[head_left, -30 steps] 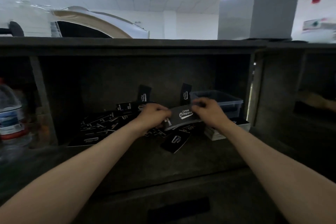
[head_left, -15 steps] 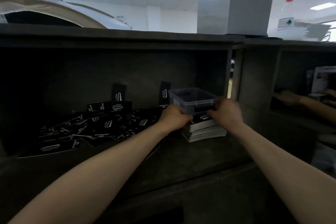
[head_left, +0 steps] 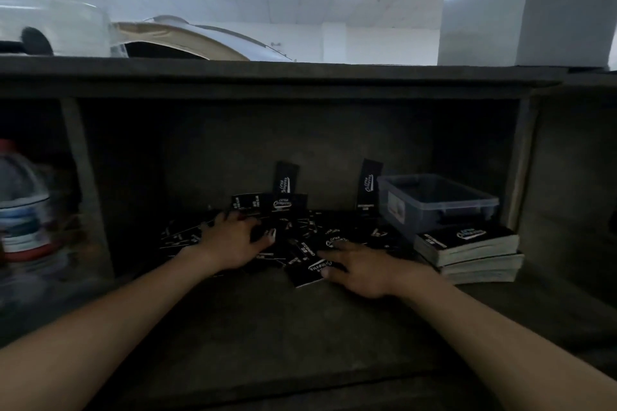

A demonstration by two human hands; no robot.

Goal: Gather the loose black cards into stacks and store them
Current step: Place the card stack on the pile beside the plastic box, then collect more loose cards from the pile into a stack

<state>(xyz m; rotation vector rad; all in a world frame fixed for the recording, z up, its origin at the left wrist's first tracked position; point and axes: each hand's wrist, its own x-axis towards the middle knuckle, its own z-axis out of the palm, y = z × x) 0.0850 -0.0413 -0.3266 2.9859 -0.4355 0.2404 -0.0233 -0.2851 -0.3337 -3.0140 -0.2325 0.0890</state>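
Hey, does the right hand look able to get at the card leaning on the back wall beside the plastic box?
Probably yes: the right hand rests flat on the loose cards, and only that flat pile lies between it and the leaning card.

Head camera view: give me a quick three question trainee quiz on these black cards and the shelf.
1. True or false: the stacked cards lie in front of the clear bin, right of the loose cards.
2. The left hand rests on: A the loose cards, B the clear bin, C the stacked cards.
3. What stands in the compartment left of the cards?
Key: 1 true. 2 A. 3 a water bottle.
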